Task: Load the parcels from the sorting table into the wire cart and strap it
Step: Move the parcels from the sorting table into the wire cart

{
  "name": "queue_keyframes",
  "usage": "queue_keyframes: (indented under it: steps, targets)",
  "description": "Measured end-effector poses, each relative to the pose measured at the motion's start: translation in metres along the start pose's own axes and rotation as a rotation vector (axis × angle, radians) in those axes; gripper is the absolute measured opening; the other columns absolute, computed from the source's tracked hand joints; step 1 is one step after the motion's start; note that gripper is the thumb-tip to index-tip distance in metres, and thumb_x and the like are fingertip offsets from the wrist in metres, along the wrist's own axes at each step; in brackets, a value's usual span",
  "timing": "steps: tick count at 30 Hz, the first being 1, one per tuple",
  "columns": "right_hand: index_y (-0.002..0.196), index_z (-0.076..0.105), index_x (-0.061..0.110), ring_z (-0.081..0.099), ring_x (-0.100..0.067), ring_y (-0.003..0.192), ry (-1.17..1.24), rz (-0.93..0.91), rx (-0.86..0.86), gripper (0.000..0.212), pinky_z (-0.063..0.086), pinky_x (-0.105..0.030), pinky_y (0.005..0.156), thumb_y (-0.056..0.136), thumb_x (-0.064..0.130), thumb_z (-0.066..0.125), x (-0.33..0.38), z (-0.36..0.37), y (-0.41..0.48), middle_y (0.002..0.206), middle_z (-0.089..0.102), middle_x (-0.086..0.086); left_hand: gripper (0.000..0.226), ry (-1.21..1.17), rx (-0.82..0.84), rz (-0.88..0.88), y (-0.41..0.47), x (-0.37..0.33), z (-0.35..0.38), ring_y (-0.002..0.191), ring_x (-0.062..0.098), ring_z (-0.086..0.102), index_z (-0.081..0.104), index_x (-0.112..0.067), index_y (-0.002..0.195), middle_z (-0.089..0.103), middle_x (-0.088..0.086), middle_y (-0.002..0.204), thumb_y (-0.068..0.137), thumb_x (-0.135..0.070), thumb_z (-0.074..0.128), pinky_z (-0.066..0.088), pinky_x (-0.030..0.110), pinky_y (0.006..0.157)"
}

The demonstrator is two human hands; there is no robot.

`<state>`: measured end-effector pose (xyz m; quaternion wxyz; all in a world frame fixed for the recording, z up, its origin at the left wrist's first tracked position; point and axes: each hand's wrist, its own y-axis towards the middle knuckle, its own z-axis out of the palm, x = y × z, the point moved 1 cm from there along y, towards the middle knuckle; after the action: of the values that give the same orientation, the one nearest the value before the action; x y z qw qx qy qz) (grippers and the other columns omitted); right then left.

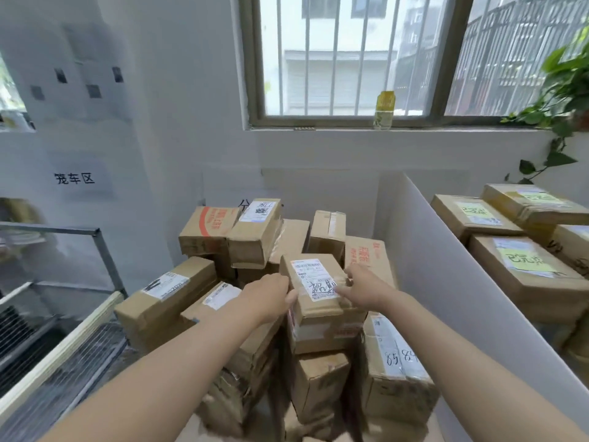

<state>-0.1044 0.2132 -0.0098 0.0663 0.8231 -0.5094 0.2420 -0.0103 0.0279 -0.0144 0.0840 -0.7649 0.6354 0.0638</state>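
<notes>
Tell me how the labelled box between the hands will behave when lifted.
The labelled box probably stays stiff: its cardboard faces look flat. Likely manageable weight: left hand and right hand span it easily. The stacked parcels beneath sit crooked, so they may shift.

White divider (446,282) walls the right; parcels (255,231) (tightly piled) crowd behind.

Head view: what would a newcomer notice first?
The left hand and right hand hold a labelled parcel atop the heap of cartons at centre. A white divider on the right separates it from cartons with yellow-green notes; the wire cart sits lower left.
</notes>
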Motion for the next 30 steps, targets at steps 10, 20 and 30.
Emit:
queue_keyframes:
  steps: [10, 20, 30]
  targets:
    - [0.139, 0.046, 0.007, 0.046, -0.020, 0.103, 0.527, 0.144, 0.091, 0.054, 0.037, -0.032, 0.087, 0.097, 0.041, 0.051, -0.020, 0.026, 0.018, 0.133, 0.054, -0.010, 0.044, -0.728, -0.142, -0.458, 0.001, -0.023, 0.045, 0.097, 0.025, 0.062, 0.069, -0.009, 0.106, 0.069, 0.009, 0.107, 0.101, -0.041, 0.039, 0.051, 0.036, 0.086]
    - [0.130, 0.048, 0.012, 0.056, -0.021, 0.096, 0.638, 0.031, -0.043, 0.049, 0.048, -0.035, 0.077, 0.093, 0.045, 0.054, 0.001, -0.001, 0.009, 0.112, 0.057, -0.003, 0.026, -1.091, -0.440, -0.443, -0.031, -0.032, 0.007, 0.098, 0.023, 0.067, 0.071, -0.016, 0.109, 0.072, 0.000, 0.102, 0.095, -0.032, 0.056, 0.056, 0.044, 0.090]
    - [0.121, 0.047, 0.019, 0.059, -0.016, 0.094, 0.693, -0.238, -0.150, 0.039, 0.048, -0.033, 0.070, 0.094, 0.046, 0.056, 0.060, -0.048, -0.031, 0.110, 0.059, 0.001, 0.024, -1.194, -0.736, -0.316, -0.082, -0.022, -0.049, 0.101, 0.013, 0.067, 0.067, -0.021, 0.116, 0.071, -0.005, 0.107, 0.096, -0.030, 0.058, 0.055, 0.032, 0.089]
